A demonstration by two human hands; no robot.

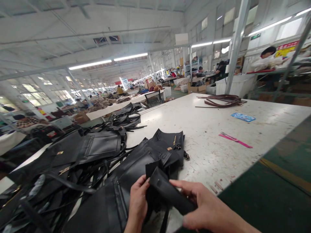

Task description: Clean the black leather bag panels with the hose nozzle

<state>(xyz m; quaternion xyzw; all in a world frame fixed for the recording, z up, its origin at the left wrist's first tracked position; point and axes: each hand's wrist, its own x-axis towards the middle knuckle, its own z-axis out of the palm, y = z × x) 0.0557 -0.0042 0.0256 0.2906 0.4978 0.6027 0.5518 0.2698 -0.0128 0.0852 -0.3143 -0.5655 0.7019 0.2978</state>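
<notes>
A black leather piece (167, 191), folded and curved, is held between my two hands just above the near edge of the table. My left hand (139, 200) pinches its left side between thumb and fingers. On the right side, my right hand (204, 202) is closed around the piece, thumb below and fingers above. Directly beyond lies a black leather bag panel (136, 161) with stitched edges. Behind it is another black panel (167, 140) with a gold zipper and a small buckle. The underside of the held piece is hidden.
More black bag parts and straps (102, 145) pile up along the left. On the white table (194, 126) lie brown straps (223, 100), a blue card (243, 117) and a pink tool or strip (235, 140). A metal post (236, 48) stands behind. People work in the background.
</notes>
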